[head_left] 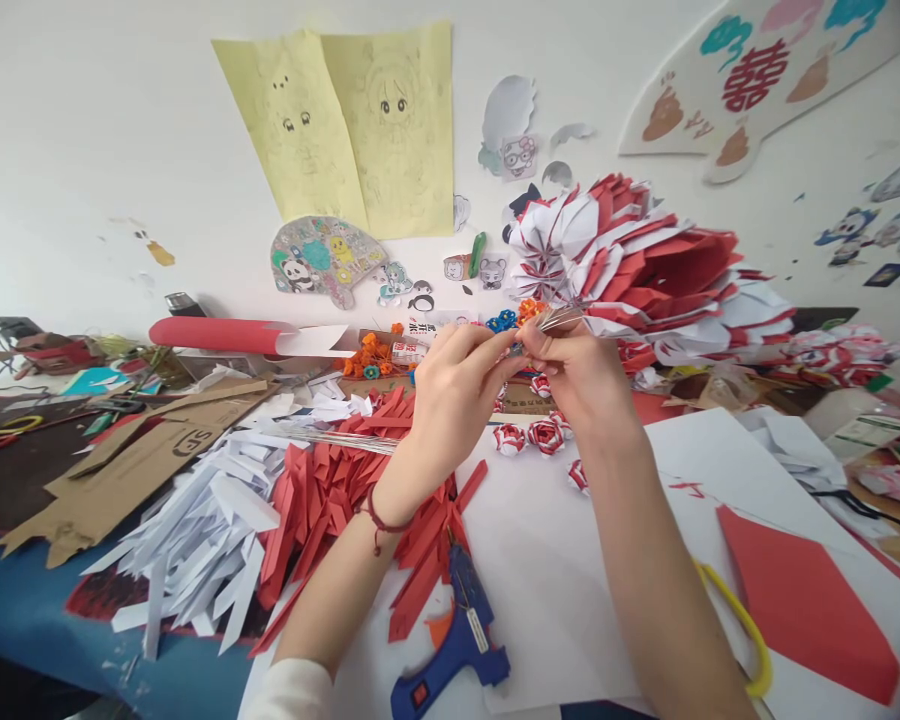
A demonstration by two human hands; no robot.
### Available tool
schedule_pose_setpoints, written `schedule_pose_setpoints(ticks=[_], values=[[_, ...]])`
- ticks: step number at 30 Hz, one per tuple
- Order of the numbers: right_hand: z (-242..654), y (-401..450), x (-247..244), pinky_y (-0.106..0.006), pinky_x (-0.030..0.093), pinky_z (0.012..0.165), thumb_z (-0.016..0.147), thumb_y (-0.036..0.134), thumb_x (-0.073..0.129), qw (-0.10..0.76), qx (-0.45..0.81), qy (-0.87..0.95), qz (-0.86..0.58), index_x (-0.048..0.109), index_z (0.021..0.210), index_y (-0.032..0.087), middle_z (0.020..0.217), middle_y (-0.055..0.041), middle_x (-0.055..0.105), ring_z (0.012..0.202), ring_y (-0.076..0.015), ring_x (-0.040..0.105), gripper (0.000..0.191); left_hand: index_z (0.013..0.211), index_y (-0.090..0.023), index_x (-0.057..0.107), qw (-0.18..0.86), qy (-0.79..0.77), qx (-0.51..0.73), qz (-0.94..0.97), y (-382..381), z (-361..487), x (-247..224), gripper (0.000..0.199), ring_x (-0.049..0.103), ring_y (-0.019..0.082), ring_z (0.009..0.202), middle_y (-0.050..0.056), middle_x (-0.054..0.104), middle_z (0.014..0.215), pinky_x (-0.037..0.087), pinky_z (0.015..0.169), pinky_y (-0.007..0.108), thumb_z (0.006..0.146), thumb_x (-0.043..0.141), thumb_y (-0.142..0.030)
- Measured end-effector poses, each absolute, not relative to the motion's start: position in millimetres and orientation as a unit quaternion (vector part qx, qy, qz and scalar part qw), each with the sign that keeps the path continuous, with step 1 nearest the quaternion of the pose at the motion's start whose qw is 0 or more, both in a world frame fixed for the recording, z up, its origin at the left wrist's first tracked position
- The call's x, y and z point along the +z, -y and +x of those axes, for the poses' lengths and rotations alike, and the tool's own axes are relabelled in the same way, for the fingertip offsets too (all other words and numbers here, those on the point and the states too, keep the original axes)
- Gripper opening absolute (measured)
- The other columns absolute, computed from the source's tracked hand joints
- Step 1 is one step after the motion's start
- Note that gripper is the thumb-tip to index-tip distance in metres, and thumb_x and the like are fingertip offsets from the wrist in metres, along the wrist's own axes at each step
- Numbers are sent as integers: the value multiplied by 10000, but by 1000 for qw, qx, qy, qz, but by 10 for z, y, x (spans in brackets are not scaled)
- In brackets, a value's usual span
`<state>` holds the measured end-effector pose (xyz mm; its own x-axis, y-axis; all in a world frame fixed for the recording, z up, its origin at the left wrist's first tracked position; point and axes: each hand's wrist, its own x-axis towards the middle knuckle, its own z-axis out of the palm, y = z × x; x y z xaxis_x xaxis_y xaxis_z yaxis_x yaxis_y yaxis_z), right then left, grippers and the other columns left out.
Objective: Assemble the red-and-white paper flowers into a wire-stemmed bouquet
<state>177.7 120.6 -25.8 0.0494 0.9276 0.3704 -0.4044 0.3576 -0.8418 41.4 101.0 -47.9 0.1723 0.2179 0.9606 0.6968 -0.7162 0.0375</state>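
Note:
My right hand point(570, 365) is closed around thin wire stems point(562, 317) below a large bunch of red and white folded paper flowers point(645, 265), which leans away to the upper right. The fingers of my left hand point(461, 385) are pinched at the near end of these stems, touching my right fingertips. Their exact grip is partly hidden. Small red and white paper rosettes point(546, 437) lie on white paper beyond my hands. Under my left wrist are red paper strips point(330, 500), with more thin wires point(337, 438) across them.
A blue glue gun point(461, 640) lies near the front. White paper strips point(195, 520) and torn cardboard point(142, 450) are at left. Yellow-handled scissors point(750, 630) and red paper point(810, 600) are at right. Orange flowers point(371, 355) and a red roll point(217, 336) stand by the wall.

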Motion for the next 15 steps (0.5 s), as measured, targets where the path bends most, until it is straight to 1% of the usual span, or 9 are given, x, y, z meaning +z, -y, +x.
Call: schedule_pose_setpoints(ticks=[4,7,9,12,15], values=[[1775,-1217,-271,-257,257,489,463,266,855,667,501,481,-269,555,560,174,616,21,474,588,-88,374,328,987,-174,744,182,310,-568,-740,-992,407,-459,193,585,148,782,52,705,853,481,713,274,904,666,-330],[1767,-1213,-257,-267,250,495,451,309,859,662,489,499,-272,545,556,182,633,11,488,619,-110,397,354,996,-176,748,162,319,-564,-744,-969,396,-440,224,595,143,778,55,711,863,488,707,269,909,654,-360],[1762,-1208,-242,-275,246,502,451,337,868,656,482,515,-270,507,530,186,622,8,471,621,-116,385,400,988,-170,752,158,318,-564,-746,-955,389,-430,227,602,144,777,57,713,858,489,707,269,897,670,-360],[1771,-1212,-236,-283,243,506,513,367,864,639,467,559,-248,455,519,193,601,14,424,603,-111,342,444,985,-168,757,150,318,-565,-747,-940,385,-422,216,611,143,783,55,719,859,491,714,266,874,701,-345],[1810,-1257,-271,-287,248,500,590,394,820,621,436,598,-259,461,540,201,611,8,425,599,-119,343,411,1002,-162,759,139,330,-564,-744,-932,386,-423,221,610,137,770,53,726,871,489,711,260,858,722,-325]])
